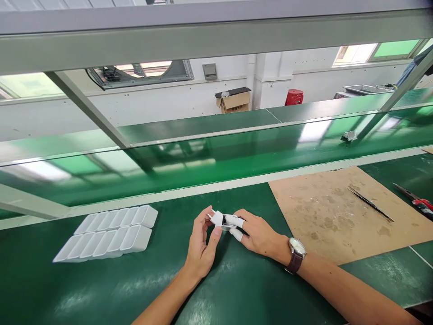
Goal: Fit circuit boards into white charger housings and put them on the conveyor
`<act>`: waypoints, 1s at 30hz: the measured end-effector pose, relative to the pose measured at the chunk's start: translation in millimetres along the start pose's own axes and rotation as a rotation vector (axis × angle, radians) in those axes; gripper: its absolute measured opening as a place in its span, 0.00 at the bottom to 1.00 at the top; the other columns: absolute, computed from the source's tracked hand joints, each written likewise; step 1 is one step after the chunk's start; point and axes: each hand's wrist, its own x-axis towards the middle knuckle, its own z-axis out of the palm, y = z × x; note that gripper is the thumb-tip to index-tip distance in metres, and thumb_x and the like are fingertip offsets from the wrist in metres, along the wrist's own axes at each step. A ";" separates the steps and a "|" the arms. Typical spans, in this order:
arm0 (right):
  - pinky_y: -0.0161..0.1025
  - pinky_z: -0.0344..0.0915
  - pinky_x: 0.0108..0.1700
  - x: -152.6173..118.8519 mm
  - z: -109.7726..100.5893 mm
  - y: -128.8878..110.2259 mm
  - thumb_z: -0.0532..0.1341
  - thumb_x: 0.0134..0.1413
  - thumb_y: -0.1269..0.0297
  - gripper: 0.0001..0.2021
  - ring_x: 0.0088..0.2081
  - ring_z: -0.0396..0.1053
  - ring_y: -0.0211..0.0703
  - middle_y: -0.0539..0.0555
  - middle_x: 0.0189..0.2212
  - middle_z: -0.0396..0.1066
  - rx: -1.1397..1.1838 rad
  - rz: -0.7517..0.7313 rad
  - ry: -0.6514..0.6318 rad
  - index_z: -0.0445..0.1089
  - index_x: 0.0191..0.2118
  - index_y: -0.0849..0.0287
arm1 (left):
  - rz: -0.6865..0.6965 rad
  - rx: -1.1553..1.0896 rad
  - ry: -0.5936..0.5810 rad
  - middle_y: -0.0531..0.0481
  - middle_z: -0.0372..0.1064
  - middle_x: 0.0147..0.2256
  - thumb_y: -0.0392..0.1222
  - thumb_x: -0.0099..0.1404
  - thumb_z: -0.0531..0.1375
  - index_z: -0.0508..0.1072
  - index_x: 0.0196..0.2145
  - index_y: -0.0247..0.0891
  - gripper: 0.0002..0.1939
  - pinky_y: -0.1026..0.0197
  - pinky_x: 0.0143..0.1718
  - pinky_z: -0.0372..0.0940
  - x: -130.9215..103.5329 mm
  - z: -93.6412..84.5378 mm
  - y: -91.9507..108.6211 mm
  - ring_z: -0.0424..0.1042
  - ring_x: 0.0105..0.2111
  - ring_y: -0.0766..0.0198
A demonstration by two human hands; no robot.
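Both my hands are pinched on one small white part, just above the green bench.

My left hand (202,241) has thumb and fingers closed on the near end of the small white part (221,220), and my right hand (259,232), white cots on two fingertips (237,234), grips the other end, a watch (297,253) on that wrist. The part hangs between them over the green mat (101,289). To my left lies a white compartment tray (111,232); to my right, tweezers (370,204) rest on a brown board (338,216), with red-handled cutters (417,201) beyond it.
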 end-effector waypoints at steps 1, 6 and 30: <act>0.44 0.75 0.44 0.0 -0.2 0.0 0.58 0.72 0.68 0.15 0.46 0.72 0.50 0.60 0.52 0.69 0.005 0.006 0.003 0.64 0.60 0.57 | -0.001 -0.005 0.003 0.45 0.69 0.54 0.49 0.77 0.58 0.61 0.66 0.47 0.24 0.57 0.56 0.68 0.0 -0.1 -0.5 0.72 0.52 0.60; 0.48 0.75 0.46 -0.2 -1.1 0.0 0.55 0.73 0.67 0.15 0.49 0.72 0.52 0.61 0.54 0.69 0.088 -0.006 0.034 0.65 0.61 0.57 | -0.005 0.011 0.011 0.43 0.67 0.55 0.50 0.77 0.58 0.59 0.67 0.47 0.26 0.55 0.57 0.68 0.5 -0.9 -6.7 0.71 0.53 0.58; 0.51 0.76 0.44 11.5 6.8 -5.1 0.70 0.55 0.37 0.31 0.43 0.77 0.56 0.59 0.41 0.78 1.362 0.621 0.015 0.74 0.52 0.60 | 0.415 0.293 -0.034 0.36 0.72 0.57 0.43 0.72 0.65 0.47 0.73 0.44 0.41 0.46 0.60 0.71 5.5 9.3 5.8 0.74 0.57 0.52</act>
